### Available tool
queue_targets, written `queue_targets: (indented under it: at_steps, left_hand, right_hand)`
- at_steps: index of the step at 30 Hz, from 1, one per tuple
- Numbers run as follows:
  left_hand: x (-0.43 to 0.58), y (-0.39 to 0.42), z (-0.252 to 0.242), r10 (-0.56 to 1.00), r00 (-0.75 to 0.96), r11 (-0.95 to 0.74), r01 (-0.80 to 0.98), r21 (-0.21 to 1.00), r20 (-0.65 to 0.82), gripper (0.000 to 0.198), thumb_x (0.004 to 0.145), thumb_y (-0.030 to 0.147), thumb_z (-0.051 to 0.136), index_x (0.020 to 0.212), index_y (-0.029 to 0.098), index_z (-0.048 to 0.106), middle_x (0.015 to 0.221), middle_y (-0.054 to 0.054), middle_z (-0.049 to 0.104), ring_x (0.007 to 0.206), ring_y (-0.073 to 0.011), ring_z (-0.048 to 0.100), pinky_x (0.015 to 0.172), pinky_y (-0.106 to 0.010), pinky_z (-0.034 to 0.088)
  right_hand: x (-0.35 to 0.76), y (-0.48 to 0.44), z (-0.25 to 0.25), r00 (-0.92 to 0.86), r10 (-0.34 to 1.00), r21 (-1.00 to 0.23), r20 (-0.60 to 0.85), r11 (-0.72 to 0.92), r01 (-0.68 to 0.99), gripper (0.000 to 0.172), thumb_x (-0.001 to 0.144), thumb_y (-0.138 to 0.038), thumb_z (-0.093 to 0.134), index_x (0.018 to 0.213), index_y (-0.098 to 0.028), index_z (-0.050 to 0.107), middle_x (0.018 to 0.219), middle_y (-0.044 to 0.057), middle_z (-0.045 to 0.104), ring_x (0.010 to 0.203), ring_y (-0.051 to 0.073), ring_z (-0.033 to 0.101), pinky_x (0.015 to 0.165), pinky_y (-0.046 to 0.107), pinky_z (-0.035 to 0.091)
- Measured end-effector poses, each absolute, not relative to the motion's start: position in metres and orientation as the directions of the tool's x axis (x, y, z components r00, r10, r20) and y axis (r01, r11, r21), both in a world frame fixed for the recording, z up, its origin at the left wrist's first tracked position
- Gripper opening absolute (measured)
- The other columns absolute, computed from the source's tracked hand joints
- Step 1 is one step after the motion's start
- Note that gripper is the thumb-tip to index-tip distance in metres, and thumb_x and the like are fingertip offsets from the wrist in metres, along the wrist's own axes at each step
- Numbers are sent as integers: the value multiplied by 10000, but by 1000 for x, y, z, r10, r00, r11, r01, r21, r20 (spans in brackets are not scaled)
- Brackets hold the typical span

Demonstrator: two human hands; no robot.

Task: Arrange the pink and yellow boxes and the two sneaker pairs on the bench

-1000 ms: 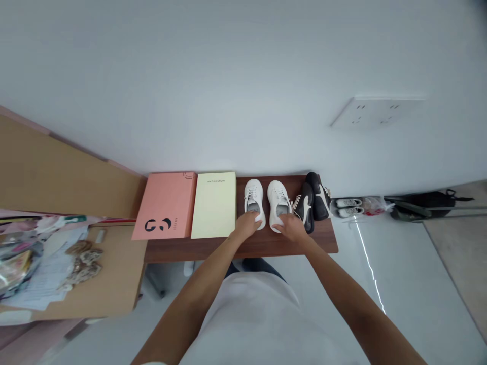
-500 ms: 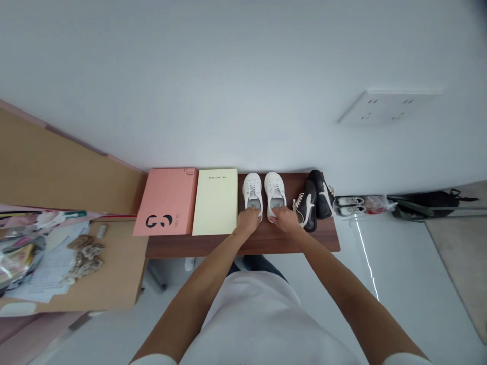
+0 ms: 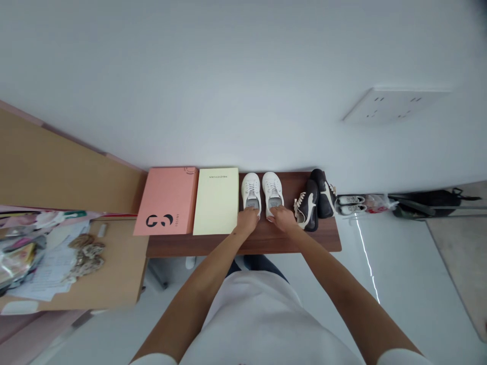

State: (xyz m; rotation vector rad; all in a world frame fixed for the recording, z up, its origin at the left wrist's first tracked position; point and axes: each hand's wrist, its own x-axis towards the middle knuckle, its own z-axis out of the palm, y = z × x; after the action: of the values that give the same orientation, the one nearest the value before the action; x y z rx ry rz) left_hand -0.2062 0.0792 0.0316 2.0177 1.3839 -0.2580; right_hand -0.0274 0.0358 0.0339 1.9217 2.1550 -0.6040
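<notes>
Two white sneakers stand side by side on a dark brown wooden bench, toes toward the wall. My left hand [image 3: 247, 219] grips the heel of the left white sneaker [image 3: 250, 187]. At the heel of the right white sneaker [image 3: 272, 186], my right hand [image 3: 282, 218] is closed on its edge. Both shoes rest on the bench [image 3: 266, 244] with a narrow gap between them. A pale yellow shoe box [image 3: 216, 202] lies just left of the left sneaker. To the right is a pair of black sneakers [image 3: 312, 203] with cream laces, one overlapping the other.
A pink shoe box [image 3: 167, 201] sits at the bench's left end. Further left, a desk [image 3: 117, 263] holds papers and scrunchies. Beyond the bench's right end are white shoes [image 3: 352, 204], a plastic bag [image 3: 376, 204] and a black bag [image 3: 433, 200]. A wall with a socket plate [image 3: 395, 106] rises behind.
The right white sneaker has shifted slightly left with my right hand, narrowing the gap to the left one. My left hand stays on its sneaker's heel.
</notes>
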Motion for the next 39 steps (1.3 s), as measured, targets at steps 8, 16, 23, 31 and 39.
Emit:
queue_targets:
  at_steps: [8,16,23,31,39]
  left_hand:
    - [-205,79,27,761,442,-244,873,422,-474,177,954,227,573,1060,205,713,1230,-147,667,1241,-315,582,1017,-396,458]
    - [-205,77,24,736,455,-305,884,355,-501,207,972,215,535,1109,184,688,1240,-165,668,1237,-316,586,995,-398,471]
    - [-207,71,26,746,444,-324,893,312,-496,265,988,232,501,1197,149,640,1275,-187,650,1243,-324,579,992,-407,474]
    - [-204,73,43,797,440,-383,898,216,-414,311,1014,300,456,1232,149,619,1225,-155,682,1213,-303,598,993,-402,469]
    - [-178,76,60,781,530,-455,845,280,-331,294,1002,248,448,1199,155,645,1187,-134,703,1153,-281,636,984,-402,481]
  right_hand:
    - [-31,36,25,-125,899,-172,-420,56,984,225,1003,-377,562,1062,-195,681,1150,154,724,1147,260,620,831,283,492]
    - [-30,34,15,-118,901,-171,-418,49,984,207,990,-367,588,1061,-195,680,1181,142,723,1136,246,630,871,283,493]
    - [-32,29,9,-107,896,-172,-430,35,985,284,1021,-394,515,1109,-178,677,1202,142,710,1118,240,634,865,291,480]
    - [-30,28,25,-100,948,-192,-301,42,980,326,1032,-416,462,1035,-195,702,1153,131,721,1084,250,628,836,292,449]
    - [-8,26,39,-32,991,-214,-130,3,977,288,1024,-362,484,1014,-184,710,1064,125,730,1000,241,629,814,291,414]
